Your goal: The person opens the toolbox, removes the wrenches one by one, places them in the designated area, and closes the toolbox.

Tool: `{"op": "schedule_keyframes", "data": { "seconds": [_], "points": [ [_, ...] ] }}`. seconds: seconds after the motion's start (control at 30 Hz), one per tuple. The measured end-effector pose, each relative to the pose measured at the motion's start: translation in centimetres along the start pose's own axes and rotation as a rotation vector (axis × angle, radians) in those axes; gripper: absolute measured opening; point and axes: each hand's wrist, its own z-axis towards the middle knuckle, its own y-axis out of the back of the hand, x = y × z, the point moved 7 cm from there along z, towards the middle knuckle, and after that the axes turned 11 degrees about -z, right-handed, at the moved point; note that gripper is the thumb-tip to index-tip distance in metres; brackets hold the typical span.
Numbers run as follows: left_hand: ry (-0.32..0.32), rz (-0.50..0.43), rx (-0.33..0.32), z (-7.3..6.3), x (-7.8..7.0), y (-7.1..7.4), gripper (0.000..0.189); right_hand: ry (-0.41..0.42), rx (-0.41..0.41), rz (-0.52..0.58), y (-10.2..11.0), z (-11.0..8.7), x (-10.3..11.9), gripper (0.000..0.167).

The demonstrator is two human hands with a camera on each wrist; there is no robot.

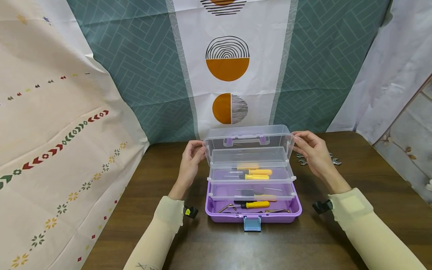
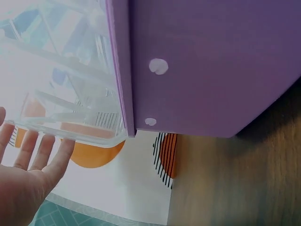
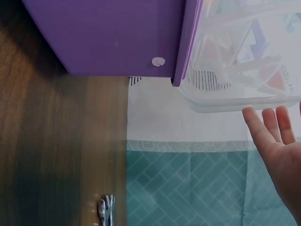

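A purple toolbox [image 1: 253, 217] stands on the table with its clear lid [image 1: 248, 131] raised and its tiers of clear trays [image 1: 251, 189] spread out. At the lid's left edge, my left hand [image 1: 189, 165] holds it between thumb and fingers. My right hand [image 1: 314, 152] holds the opposite edge the same way. In both wrist views the fingertips [image 2: 66, 143] lie along the lid's back edge. Yellow-handled screwdrivers [image 1: 258, 204] lie in the trays and the bottom, with hex keys [image 1: 227, 207] beside them. A blue latch [image 1: 252, 224] hangs down in front.
Several metal wrenches [image 1: 335, 161] lie on the brown wooden table [image 1: 162, 165], to the right behind my right hand. A patterned cloth [image 1: 135, 75] hangs along the table's back edge. Pale curtains [image 1: 67, 150] hang on the left side.
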Motion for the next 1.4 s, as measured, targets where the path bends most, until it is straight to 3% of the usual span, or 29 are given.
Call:
{"op": "schedule_keyframes", "data": {
  "seconds": [0.23,0.47,0.67,0.8,1.07,1.27,1.4],
  "points": [
    [0.004,0.004,0.031,-0.1,-0.3,0.1,0.025,0.010,-0.004,0.002,0.0,-0.2,0.2,0.012],
    [0.016,0.067,0.071,0.2,-0.9,0.1,0.027,0.019,-0.028,-0.001,0.1,-0.5,0.2,0.010],
    [-0.084,0.102,0.022,1.2,-2.4,-0.5,0.024,0.028,-0.034,0.019,0.2,-0.8,0.3,0.011],
    [-0.160,0.141,0.028,2.0,-3.8,-1.3,0.023,0.032,-0.030,0.024,0.2,-0.9,0.2,0.012],
    [-0.186,0.255,0.119,3.1,-4.8,-3.3,0.023,0.033,-0.017,0.034,0.1,-1.1,0.2,0.012],
    [-0.230,0.372,0.215,1.8,-6.3,-5.7,0.020,0.029,-0.014,0.019,0.0,-1.3,0.3,0.013],
    [-0.294,0.435,0.282,1.0,-7.1,-7.0,0.017,0.025,-0.020,0.013,0.1,-1.4,0.3,0.013]
  ]
}}
